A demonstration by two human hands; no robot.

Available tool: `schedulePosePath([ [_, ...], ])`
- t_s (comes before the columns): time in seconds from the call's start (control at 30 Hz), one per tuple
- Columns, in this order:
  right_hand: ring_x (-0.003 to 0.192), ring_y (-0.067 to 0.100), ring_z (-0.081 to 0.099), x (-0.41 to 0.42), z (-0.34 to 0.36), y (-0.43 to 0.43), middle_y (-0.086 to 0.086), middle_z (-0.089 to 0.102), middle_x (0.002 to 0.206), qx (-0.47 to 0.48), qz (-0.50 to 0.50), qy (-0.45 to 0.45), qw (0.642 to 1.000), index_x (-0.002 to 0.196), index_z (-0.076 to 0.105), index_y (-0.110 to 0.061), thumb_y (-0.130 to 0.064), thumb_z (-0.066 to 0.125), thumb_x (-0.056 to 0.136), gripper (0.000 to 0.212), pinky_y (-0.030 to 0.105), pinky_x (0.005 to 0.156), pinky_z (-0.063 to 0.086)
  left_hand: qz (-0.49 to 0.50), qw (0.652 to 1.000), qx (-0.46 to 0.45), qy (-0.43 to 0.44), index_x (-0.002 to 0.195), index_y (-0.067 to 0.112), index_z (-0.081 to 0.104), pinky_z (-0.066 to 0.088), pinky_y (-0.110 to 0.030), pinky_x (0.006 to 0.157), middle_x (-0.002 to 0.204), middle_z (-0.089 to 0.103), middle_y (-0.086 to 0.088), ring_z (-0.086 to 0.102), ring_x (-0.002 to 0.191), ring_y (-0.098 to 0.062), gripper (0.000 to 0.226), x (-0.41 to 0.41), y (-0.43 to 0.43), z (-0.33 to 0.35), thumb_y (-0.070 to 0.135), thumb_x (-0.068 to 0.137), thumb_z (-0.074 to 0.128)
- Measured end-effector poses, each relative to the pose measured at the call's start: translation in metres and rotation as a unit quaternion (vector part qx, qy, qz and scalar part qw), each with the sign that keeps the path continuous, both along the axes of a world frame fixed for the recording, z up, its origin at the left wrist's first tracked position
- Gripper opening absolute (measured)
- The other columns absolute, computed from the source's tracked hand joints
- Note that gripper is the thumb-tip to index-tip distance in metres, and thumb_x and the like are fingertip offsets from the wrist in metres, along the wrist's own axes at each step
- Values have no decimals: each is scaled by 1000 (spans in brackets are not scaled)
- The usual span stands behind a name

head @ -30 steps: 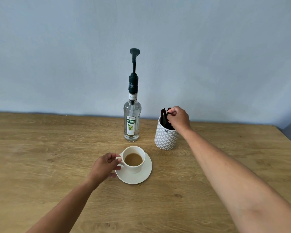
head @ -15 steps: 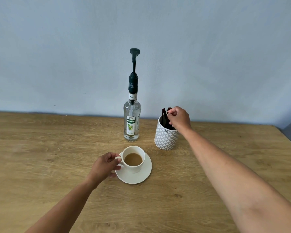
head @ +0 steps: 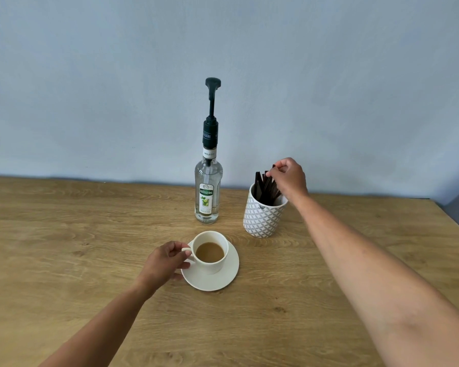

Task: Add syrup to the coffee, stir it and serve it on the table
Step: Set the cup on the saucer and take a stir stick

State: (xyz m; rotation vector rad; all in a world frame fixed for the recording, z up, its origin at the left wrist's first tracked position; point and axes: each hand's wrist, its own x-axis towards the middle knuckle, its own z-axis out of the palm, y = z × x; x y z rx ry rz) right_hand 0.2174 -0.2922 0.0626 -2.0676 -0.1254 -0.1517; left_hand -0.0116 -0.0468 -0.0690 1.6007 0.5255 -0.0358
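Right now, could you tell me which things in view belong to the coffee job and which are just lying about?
Belong to the job:
- coffee cup, handle held by the left hand
- saucer under it
- syrup bottle with pump
- dark stirrers, one pinched by the right hand
- patterned holder
- wooden table, where it is served

Just lying about:
- nothing visible

Cup (head: 210,254) sitting on saucer (head: 223,279), table (head: 64,234) centre. Syrup bottle (head: 208,192) standing behind it; holder (head: 263,218) standing right of bottle, sticks (head: 266,188) standing inside, possibly leaning.
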Motion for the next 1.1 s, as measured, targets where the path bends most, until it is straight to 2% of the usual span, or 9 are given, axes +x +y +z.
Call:
schedulePosePath([
  [0.1,73,16,65,2,16,-2,1,76,86,50,-5,-6,999,89,59,-20,-18,62,76,14,38,70,53,1,1000,0,1,101,15,70,56,-26,52,93,80,-4,77,82,-19,10,0,-1,1,21,93,69],
  [0.17,56,12,58,1,26,-3,0,76,83,78,-4,-15,997,89,56,-19,-15,58,79,10,32,58,51,0,1000,0,0,102,15,70,56,-26,53,94,80,-4,77,82,-19,11,0,-1,1,22,94,69],
  [0.23,46,10,53,-1,35,-4,2,76,83,103,-3,-21,994,89,54,-19,-14,55,82,8,23,44,42,-1,1000,2,0,103,15,70,57,-27,53,94,80,-3,77,83,-20,11,0,-1,2,22,94,69],
  [0.33,46,12,57,-5,47,-5,8,73,84,150,-6,-19,989,92,52,-18,-12,52,83,11,21,38,39,-1,1000,8,0,103,15,70,58,-30,57,94,79,-3,77,87,-23,11,0,-1,1,21,94,68],
  [0.5,49,18,60,-17,70,-5,11,69,79,235,3,-42,971,93,53,-15,-7,51,81,15,25,40,43,0,1000,10,-2,103,15,70,59,-34,60,96,79,-4,77,89,-25,11,0,-1,2,21,94,68],
  [0.67,47,19,58,-42,85,2,10,68,75,289,41,-64,954,94,53,-14,-4,52,79,18,25,39,45,-2,1000,9,2,103,16,70,58,-31,59,96,78,-3,77,91,-26,12,0,-1,1,23,94,68],
  [0.8,48,19,58,-69,69,18,11,65,72,299,76,-37,950,99,57,-10,0,51,82,21,26,38,46,-2,1000,3,2,103,17,70,57,-29,57,97,78,-4,77,92,-27,12,-2,0,2,23,94,68],
  [0.93,49,17,63,-95,30,36,12,63,73,252,106,30,962,110,60,1,4,44,94,23,25,39,49,-4,1000,9,2,104,16,70,56,-29,55,100,78,-7,76,94,-28,13,-2,-1,4,23,94,68],
  [1.1,57,16,69,-113,-1,41,11,62,79,187,140,84,969,116,56,-6,1,39,100,25,26,45,55,-6,1000,12,5,104,15,70,58,-32,60,102,77,-9,75,96,-29,13,-2,-1,6,23,94,68],
])
